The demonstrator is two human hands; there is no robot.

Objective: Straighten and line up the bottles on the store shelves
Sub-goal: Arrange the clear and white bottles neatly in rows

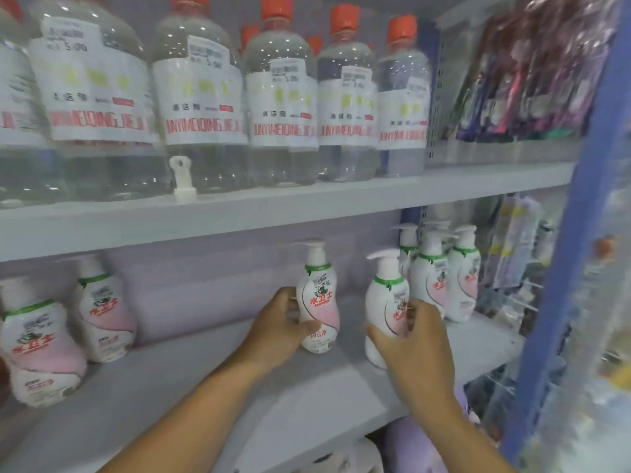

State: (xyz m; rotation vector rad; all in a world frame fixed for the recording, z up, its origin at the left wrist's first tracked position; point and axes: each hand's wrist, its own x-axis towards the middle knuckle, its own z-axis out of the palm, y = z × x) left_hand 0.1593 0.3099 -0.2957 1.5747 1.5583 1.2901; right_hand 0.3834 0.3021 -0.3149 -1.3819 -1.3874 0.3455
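Left grip: left hand (pixel 278 322) wraps the waist of the middle pump bottle (pixel 317 302), thumb across its front, bottle upright.
Right grip: right hand (pixel 415 339) curls round the right pump bottle (pixel 386 308), fingers on its label.
Place: both stand on the lower shelf (pixel 211 387), mid-depth; a cluster of three bottles (pixel 444 278) sits at 2 o'clock, touching each other.
Risk: top-heavy pump heads may tip if the bases drag.
Risk: sliding the right bottle toward 2 o'clock could knock the cluster over.

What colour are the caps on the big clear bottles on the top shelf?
Orange-red caps, seen in the head view.
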